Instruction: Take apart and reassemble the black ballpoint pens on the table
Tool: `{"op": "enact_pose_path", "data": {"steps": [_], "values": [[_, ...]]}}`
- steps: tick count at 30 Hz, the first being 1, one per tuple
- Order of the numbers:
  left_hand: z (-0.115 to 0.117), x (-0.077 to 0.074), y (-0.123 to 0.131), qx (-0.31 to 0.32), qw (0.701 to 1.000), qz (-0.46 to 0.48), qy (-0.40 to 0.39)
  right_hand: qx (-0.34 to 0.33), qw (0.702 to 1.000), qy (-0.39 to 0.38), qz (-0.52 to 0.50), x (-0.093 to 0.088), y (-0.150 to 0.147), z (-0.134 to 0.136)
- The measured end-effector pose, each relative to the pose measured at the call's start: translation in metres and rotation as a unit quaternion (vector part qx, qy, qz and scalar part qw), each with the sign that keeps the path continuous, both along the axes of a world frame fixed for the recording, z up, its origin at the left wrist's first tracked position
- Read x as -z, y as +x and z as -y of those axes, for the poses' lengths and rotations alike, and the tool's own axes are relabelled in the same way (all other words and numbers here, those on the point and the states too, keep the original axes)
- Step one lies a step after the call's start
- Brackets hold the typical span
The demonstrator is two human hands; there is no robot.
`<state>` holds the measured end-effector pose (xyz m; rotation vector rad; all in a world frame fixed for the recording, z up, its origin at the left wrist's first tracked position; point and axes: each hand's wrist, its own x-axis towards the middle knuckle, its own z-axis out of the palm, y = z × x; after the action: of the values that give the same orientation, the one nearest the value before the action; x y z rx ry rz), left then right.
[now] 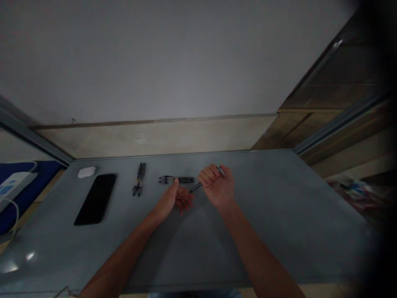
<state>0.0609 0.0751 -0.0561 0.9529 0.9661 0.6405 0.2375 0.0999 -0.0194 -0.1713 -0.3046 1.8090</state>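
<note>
My right hand is wrapped round a dark click pen, its thumb by the pen's upper end. The pen slants down to the left, with its tip close to the fingers of my left hand. That left hand is turned sideways, fingers loosely curled and apart, and nothing shows in it. Whether the pen tip touches the left fingers I cannot tell. Just behind the left hand, pens lie crosswise on the grey table, partly covered by its thumb. Further left, a pair of similar pens lies lengthwise.
A black phone and a white earbud case lie on the left of the grey table. A pale wall rises behind it. Table-frame posts stand at both back corners. A white box sits on blue material beyond the left edge.
</note>
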Motion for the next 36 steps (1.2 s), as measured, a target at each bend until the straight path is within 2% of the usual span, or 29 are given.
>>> {"op": "enact_pose_path", "data": {"steps": [4,9,26,36], "values": [[-0.005,0.005,-0.003,0.031,0.998,0.048,-0.01,0.0,1.0,-0.003,0.024,0.003,-0.002,-0.001],[-0.008,0.008,-0.006,0.02,0.997,0.07,-0.02,-0.002,0.998,-0.019,0.06,0.005,-0.003,-0.003],[-0.009,0.01,-0.002,-0.008,0.997,0.075,-0.028,-0.001,0.998,-0.017,0.059,0.01,-0.002,-0.004],[-0.012,0.015,-0.002,0.02,0.997,0.072,-0.035,0.01,0.997,-0.028,0.069,0.007,-0.003,-0.003]]}}
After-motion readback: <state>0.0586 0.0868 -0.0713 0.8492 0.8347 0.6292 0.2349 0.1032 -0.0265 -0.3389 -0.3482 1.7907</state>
